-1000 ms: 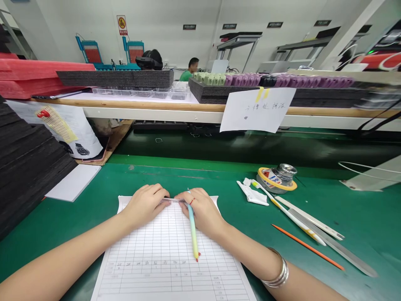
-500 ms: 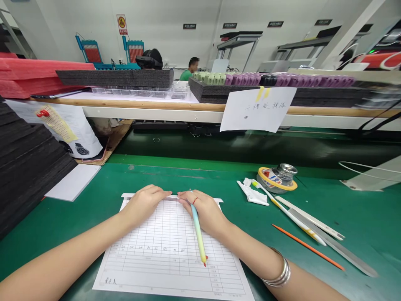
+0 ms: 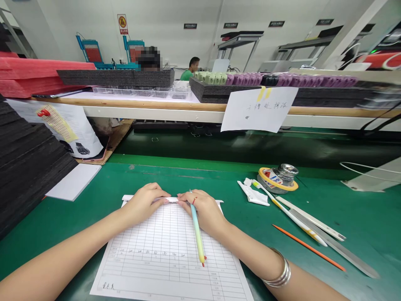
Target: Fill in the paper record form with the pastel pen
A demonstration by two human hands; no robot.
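The green worktop (image 3: 156, 175) carries a stack of black foam sheets (image 3: 28, 159) at the left edge and a ruled form sheet (image 3: 169, 255) in front of the person. The left hand (image 3: 145, 203) and right hand (image 3: 203, 209) rest on the sheet's far edge, fingers curled down and pinching a small white strip (image 3: 171, 200) between them. The right hand also holds a blue-yellow pen (image 3: 197, 234) lying across the sheet, its red tip toward the person. To the right lie a tape roll (image 3: 277, 177), a metal blade (image 3: 332, 244) and an orange stick (image 3: 308, 247).
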